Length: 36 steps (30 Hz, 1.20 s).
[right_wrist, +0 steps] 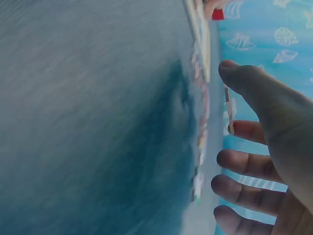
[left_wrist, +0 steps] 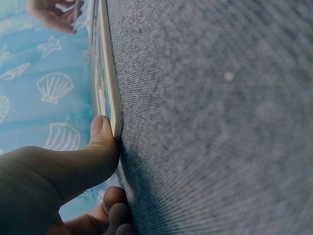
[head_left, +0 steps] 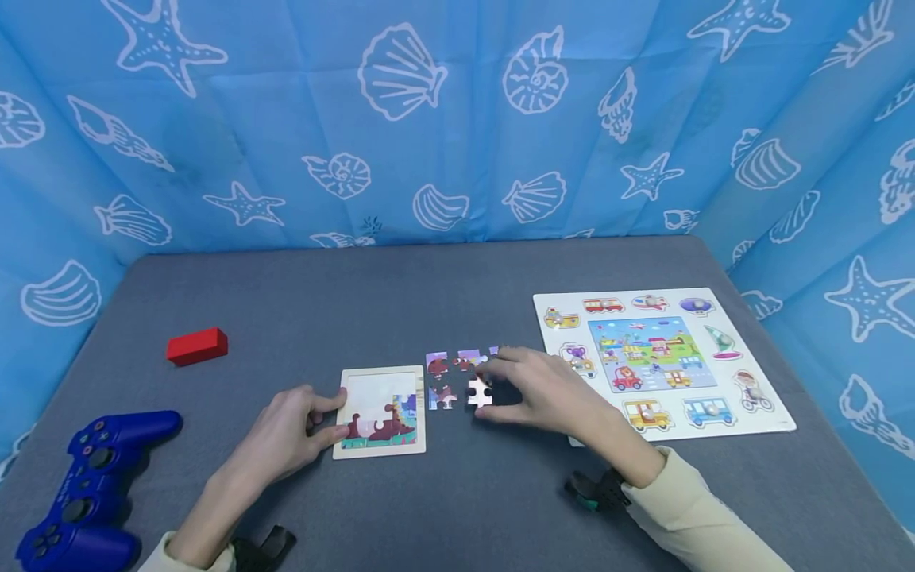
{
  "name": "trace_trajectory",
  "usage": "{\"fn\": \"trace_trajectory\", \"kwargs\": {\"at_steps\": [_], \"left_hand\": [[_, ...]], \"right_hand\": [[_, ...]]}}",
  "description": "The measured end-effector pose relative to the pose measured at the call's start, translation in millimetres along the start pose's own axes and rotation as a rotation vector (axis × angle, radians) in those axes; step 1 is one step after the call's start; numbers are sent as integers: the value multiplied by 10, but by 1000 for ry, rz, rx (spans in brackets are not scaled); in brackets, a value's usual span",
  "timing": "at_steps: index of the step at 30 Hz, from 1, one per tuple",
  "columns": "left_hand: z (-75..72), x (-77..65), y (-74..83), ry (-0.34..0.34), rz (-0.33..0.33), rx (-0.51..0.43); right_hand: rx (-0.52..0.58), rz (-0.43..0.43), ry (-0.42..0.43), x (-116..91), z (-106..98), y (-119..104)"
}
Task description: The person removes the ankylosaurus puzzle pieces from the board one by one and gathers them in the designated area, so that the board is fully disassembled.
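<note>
To the far left of your left hand [head_left: 286, 429] lies the gamepad [head_left: 100, 488], with the block [head_left: 197, 347] farther out, up and left of that hand; neither touches your fingers, so both seem set out of the way. Your left hand grips the left edge of the tray [head_left: 382, 371] with thumb and index finger, the thumb lapped over the rim, likely to steady it flat on the table [head_left: 443, 508] while leaving most of its inside uncovered. Just right of those fingertips, the fitted pieces [head_left: 386, 431] fill the tray's bottom and right side; the pale stretch nearest your index finger is bare. Between your hands, just past the tray's right rim, the loose pieces [head_left: 442, 396] lie in a small group, some partly hidden by your right hand [head_left: 549, 393]; there they are within its easy reach and near the tray. Your right hand pinches a piece [right_wrist: 229, 110] between thumb and index finger, raised off the table, the other fingers held clear, which probably leaves room to turn it. It looks pale from above; whether that is glare or its back, you cannot tell. Beyond that hand to the right, partly behind your forearm, lies the board [head_left: 743, 349], apart from the loose pieces, which should prevent mixing.
</note>
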<state>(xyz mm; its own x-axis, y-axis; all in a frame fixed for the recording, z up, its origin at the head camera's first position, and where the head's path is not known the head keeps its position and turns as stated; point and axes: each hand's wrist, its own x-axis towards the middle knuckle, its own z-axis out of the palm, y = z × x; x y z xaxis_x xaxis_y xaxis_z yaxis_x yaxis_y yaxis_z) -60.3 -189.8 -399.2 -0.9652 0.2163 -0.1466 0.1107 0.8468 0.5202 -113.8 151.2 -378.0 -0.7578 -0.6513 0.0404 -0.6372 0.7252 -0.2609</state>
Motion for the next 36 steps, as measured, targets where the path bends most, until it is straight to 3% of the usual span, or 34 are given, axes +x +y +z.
{"fn": "trace_trajectory", "kwargs": {"at_steps": [15, 36], "left_hand": [[7, -3, 0, 1, -6, -7], [1, -6, -8, 13, 14, -15]], "right_hand": [[-5, 93, -129, 32, 124, 32], [-1, 43, -63, 5, 165, 44]]}}
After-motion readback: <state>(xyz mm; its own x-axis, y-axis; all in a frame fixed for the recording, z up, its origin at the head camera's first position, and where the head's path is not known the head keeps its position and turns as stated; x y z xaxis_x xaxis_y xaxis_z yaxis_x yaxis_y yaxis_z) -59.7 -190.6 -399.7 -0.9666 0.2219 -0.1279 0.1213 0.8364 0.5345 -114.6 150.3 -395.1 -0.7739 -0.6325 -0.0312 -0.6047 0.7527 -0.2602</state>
